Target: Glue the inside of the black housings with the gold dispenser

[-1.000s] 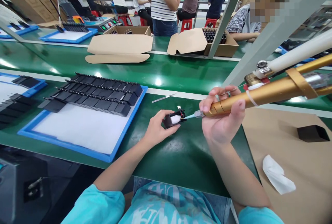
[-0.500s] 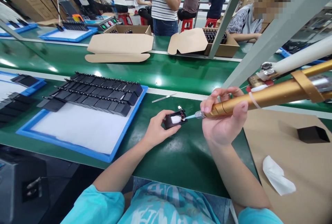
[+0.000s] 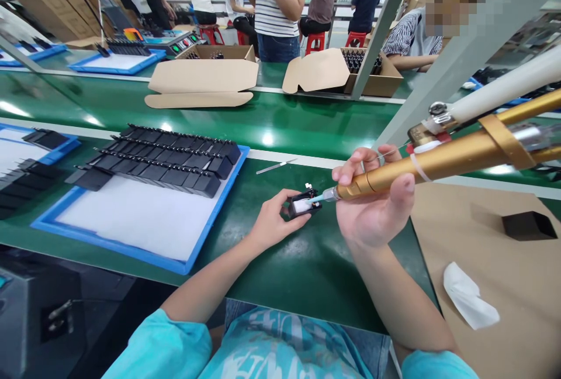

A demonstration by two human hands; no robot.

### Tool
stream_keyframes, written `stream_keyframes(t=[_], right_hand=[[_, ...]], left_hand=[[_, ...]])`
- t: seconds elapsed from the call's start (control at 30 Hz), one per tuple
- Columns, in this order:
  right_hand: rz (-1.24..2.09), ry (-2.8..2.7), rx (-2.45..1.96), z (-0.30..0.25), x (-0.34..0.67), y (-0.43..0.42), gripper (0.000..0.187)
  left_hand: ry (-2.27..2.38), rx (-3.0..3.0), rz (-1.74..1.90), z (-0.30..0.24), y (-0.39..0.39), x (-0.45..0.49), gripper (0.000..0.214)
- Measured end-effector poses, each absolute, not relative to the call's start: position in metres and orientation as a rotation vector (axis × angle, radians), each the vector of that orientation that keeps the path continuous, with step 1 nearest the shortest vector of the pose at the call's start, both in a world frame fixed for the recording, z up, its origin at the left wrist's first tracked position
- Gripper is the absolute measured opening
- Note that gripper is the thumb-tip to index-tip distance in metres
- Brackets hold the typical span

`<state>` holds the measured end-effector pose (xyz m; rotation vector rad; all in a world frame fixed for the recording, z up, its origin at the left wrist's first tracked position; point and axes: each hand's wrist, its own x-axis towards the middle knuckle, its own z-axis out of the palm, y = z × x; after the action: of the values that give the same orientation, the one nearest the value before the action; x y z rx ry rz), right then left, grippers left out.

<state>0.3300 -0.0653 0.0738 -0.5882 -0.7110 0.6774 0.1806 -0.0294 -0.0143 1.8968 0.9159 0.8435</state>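
Observation:
Between the thumb and fingers of my left hand is a small open black plastic housing with a white block inside and a tiny white connector sticking up at its far side. My right hand is wrapped round a gold glue dispenser. The dispenser's pale blue needle tip reaches into the right end of the housing; whether glue is flowing I cannot tell. Left of my hands, rows of black housings lie on a blue-rimmed tray lined with white.
A thin metal blade lies beyond my left hand. On the cardboard sheet at right are a black box-shaped part and a crumpled white tissue. A green conveyor, open cartons and other people are farther back.
My left hand has shifted slightly right with the housing. The dispenser in my right hand has moved a little left, and its tip now sits farther over the housing.

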Motion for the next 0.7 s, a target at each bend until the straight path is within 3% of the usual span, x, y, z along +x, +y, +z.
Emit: stream_keyframes(t=[0.7], right_hand=[[0.710, -0.757, -0.546, 0.074, 0.323, -0.073, 0.030]], left_hand=[[0.826, 1.941, 0.975, -0.014, -0.042, 0.186, 0.044]])
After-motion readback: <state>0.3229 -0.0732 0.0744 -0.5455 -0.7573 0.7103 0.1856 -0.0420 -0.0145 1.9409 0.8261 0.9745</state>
